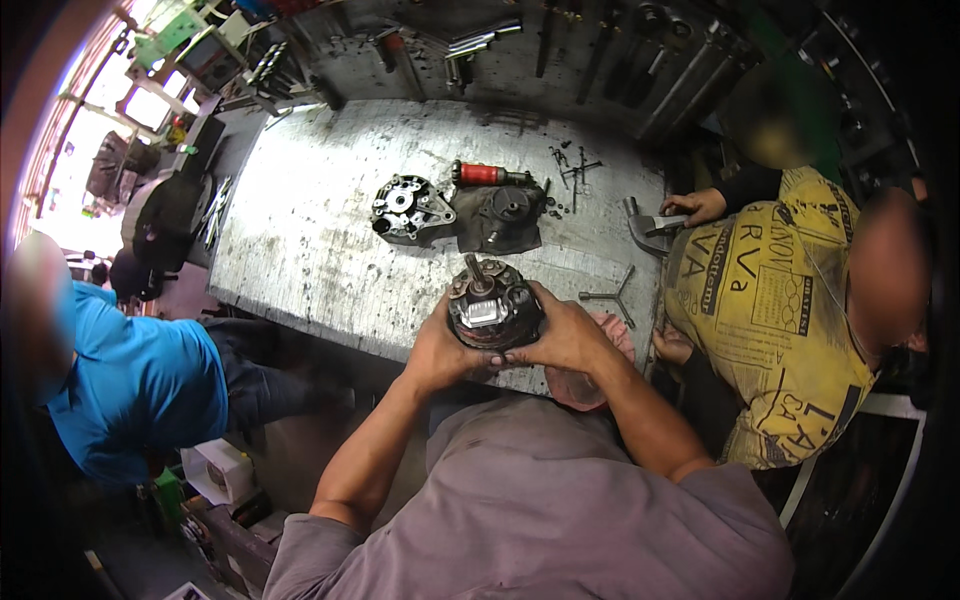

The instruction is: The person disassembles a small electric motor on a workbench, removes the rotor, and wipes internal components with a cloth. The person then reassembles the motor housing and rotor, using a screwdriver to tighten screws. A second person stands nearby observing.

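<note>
Both hands, left hand [440, 352] and right hand [565, 335], grip a round motor part [492, 308] at the table [300, 240] edge, fingers wrapped tight around it. A housing [408, 207] and rag [500, 215] lie farther back.

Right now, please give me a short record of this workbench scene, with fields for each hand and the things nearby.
left hand: left hand grips the round motor part from its left side
right hand: right hand grips the same part from the right
part: dark, round, with a shaft pointing up
bench: grey metal workbench
behind the part: housing cover, red-handled tool, dark cloth
right of it: three-armed wrench
</note>
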Demonstrator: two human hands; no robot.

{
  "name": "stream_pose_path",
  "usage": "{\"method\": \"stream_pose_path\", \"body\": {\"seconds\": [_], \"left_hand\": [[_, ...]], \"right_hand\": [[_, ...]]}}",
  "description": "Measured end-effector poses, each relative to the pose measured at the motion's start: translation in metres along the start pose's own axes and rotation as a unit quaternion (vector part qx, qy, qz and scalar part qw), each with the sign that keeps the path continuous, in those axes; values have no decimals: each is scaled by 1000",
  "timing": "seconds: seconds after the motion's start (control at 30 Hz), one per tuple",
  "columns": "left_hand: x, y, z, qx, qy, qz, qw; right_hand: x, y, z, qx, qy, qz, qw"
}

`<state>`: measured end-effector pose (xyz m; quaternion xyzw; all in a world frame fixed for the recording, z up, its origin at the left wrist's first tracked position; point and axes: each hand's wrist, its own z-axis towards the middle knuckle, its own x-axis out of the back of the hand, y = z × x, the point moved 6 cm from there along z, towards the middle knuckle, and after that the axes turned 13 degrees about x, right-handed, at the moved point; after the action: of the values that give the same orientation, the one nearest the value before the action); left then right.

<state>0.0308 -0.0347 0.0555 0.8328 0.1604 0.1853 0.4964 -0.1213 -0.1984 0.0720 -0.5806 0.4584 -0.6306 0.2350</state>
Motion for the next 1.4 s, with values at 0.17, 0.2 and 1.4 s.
{"method": "stream_pose_path", "body": {"seconds": [0.17, 0.2, 1.4], "left_hand": [[-1, -17, -4, 50, -20, -73, 996], [-1, -20, -5, 71, -15, -57, 996], [67, -76, 15, 79, 186, -82, 976]], "right_hand": [[10, -20, 9, -24, -42, -23, 999], [10, -21, 11, -18, -44, -18, 999], [-16, 39, 21, -50, 46, 109, 992]]}}
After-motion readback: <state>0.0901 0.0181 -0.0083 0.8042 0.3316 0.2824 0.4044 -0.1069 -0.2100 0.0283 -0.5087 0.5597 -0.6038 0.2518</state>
